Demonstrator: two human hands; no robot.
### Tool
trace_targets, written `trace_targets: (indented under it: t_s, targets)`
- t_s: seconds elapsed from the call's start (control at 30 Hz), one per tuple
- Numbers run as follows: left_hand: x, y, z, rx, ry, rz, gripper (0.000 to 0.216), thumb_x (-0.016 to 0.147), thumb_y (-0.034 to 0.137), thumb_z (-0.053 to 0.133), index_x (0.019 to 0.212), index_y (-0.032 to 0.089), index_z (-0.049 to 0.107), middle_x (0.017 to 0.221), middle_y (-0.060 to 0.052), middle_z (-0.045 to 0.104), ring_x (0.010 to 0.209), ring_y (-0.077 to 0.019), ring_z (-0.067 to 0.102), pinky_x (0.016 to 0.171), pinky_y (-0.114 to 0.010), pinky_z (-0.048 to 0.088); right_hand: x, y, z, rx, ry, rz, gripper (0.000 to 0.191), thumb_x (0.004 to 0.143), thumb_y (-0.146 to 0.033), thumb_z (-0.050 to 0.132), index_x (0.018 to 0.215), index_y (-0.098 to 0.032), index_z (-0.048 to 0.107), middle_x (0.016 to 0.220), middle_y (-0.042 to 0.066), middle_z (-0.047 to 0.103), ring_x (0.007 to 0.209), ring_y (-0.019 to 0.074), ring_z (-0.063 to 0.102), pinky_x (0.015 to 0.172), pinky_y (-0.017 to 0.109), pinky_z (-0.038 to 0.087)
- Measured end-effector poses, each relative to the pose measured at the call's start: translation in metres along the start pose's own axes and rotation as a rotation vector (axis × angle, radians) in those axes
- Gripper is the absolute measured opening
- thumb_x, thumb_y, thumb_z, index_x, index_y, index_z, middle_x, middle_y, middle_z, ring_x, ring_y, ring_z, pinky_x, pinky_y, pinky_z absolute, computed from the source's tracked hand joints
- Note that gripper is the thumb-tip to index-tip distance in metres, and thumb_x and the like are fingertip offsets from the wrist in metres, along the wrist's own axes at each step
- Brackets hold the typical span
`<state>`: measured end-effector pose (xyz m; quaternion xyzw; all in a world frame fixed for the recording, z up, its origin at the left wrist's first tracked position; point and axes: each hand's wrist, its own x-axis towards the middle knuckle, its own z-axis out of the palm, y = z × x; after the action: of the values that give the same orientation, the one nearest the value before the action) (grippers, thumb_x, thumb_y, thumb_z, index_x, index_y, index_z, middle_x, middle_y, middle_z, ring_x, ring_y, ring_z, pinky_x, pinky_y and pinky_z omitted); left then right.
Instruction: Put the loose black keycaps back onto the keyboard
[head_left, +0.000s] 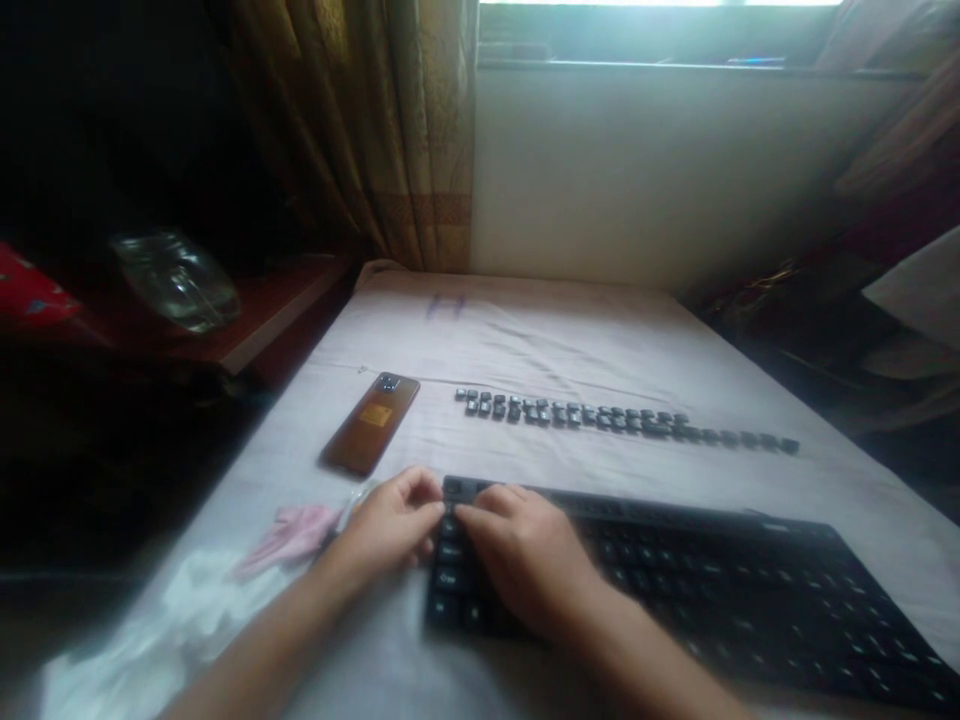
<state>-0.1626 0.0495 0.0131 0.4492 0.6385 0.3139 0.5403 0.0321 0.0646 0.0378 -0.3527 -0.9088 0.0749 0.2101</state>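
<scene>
A black keyboard (720, 600) lies at a slant across the near part of the cloth-covered surface. At its upper left corner is my left hand (394, 515), thumb and fingers curled together at the edge; what they pinch, if anything, is hidden. My right hand (525, 550) rests over the left-hand keys, thumb tip close to the left thumb and fingers bent in. I cannot make out what it grips. Beyond the keyboard, loose black keycaps (559, 410) stand in two uneven rows.
A brown phone (371, 425) lies face down left of the keycaps. Pink cloth (296, 535) and crumpled white material (187, 610) sit by my left forearm. At far left, a glass bowl (180, 280) rests on a dark wooden ledge (277, 310). A curtain (405, 130) hangs behind.
</scene>
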Motion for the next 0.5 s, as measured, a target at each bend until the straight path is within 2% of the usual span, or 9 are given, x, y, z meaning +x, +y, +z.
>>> trace_targets:
  t_s: [0.2,0.5]
  targets:
    - [0.000,0.001,-0.002,0.011,-0.011,-0.009,0.026,0.073,0.041,0.067,0.084,0.022,0.052,0.059,0.007,0.055,0.045,-0.0101,0.055,0.039,-0.016,0.037,-0.003,0.019,-0.014,0.130,0.057,0.025,0.024,0.093,-0.015,0.051,0.099,-0.020,0.074,0.084,0.005,0.072,0.069,0.0163,0.065,0.062,0.025,0.047]
    - [-0.002,0.010,0.000,0.134,-0.002,0.013,0.022,0.075,0.042,0.059,0.082,0.022,0.051,0.060,0.006,0.057,0.047,-0.0122,0.057,0.039,-0.018,0.038,-0.001,0.055,-0.051,0.109,0.204,0.040,0.026,0.095,-0.018,0.047,0.098,-0.019,0.072,0.090,0.006,0.074,0.077,0.0183,0.070,0.067,0.028,0.053]
